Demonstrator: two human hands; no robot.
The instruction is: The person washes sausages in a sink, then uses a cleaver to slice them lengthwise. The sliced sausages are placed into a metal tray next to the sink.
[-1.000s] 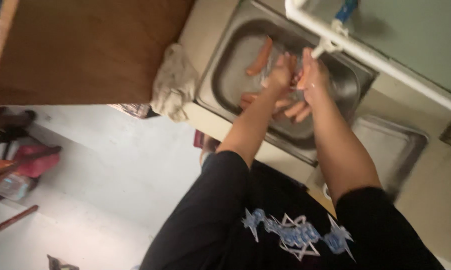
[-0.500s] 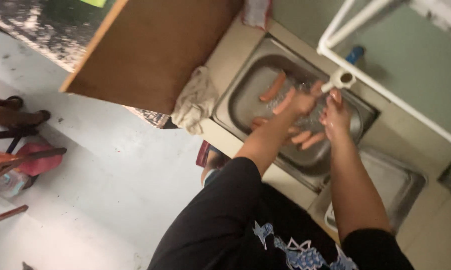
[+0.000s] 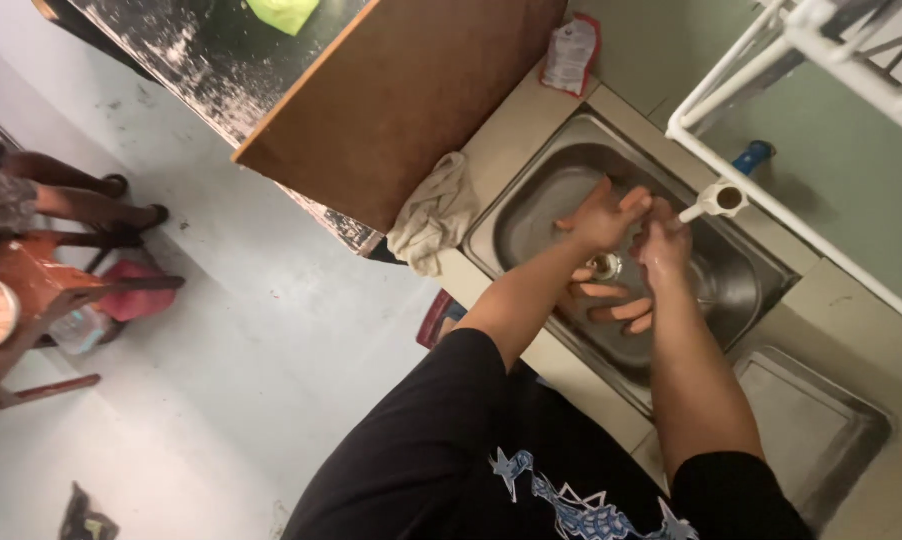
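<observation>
Your left hand [image 3: 599,215] and right hand [image 3: 663,243] now press together, fingers loosely curled on nothing, under the white plastic tap spout [image 3: 716,200]. They have lifted off the orange carrots [image 3: 611,300], which lie below in the stainless steel sink basin [image 3: 531,215]. A crumpled beige cloth [image 3: 433,212] drapes the sink's edge.

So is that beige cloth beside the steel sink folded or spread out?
Neither: the beige cloth lies crumpled in a heap on the counter edge, left of the steel sink, partly hanging over.
</observation>
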